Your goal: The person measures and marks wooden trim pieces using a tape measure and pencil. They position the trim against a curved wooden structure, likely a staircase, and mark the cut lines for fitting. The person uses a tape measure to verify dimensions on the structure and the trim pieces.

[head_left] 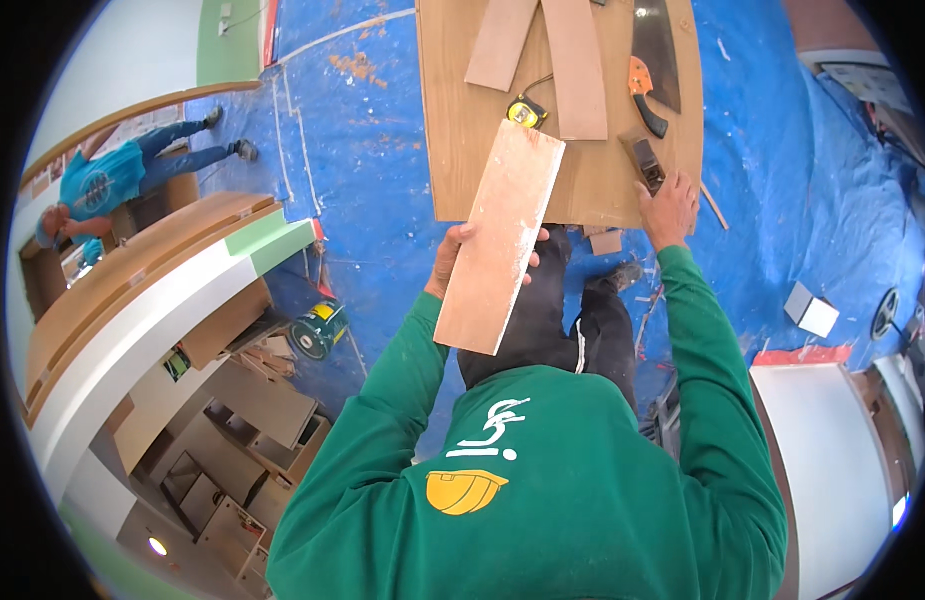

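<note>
The left hand (446, 260) is holding a long, flat, light-brown wooden board with a pale, chipped edge (499, 240), its thumb lying on one long side and its fingers curling round the other. The board is slanting in front of the person, its far end reaching over the brown wooden tabletop (462, 100), just beside a yellow-and-black tape measure (525, 112). The right hand (670, 210) is touching the near end of a small, dark, block-shaped hand plane (645, 163) at the tabletop's near right corner; its fingers are bending there, though I cannot tell how firmly they are closing. Farther up, two reddish-brown wooden strips, one left (500, 45) and one right (575, 70), are lying at an angle to each other, and a handsaw with an orange-and-black handle (642, 90) is resting to their right. Blue plastic sheeting (372, 150) is covering the floor.
</note>
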Tool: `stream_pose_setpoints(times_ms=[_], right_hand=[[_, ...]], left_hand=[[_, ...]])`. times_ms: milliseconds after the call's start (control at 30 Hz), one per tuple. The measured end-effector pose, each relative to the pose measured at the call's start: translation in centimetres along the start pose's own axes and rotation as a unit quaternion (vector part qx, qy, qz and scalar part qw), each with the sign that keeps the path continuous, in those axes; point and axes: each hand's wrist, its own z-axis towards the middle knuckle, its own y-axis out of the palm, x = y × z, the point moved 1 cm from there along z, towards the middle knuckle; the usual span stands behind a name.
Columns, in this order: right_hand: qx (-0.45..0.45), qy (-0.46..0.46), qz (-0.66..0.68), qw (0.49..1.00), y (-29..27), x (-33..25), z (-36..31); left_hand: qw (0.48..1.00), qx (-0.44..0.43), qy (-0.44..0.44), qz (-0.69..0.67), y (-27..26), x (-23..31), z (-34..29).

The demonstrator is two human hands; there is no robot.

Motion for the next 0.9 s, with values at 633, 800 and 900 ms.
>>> stream_pose_setpoints(times_ms=[633, 800, 900], right_hand=[[0.32, 0.005, 0.306, 0.897, -30.9, 4.5, -9.1], [0.457, 0.105, 0.286, 0.836, -37.0, 11.0, -17.9], [0.524, 0.108, 0.148, 0.832, -38.3, 15.6, -23.2]], left_hand=[[0.925, -0.225, -0.232, 0.198, 21.9, -15.8, 9.2], [0.886, -0.252, -0.265, 0.286, 28.4, -25.4, 6.2], [0.849, -0.274, -0.282, 0.352, 30.9, -31.2, 5.0]])
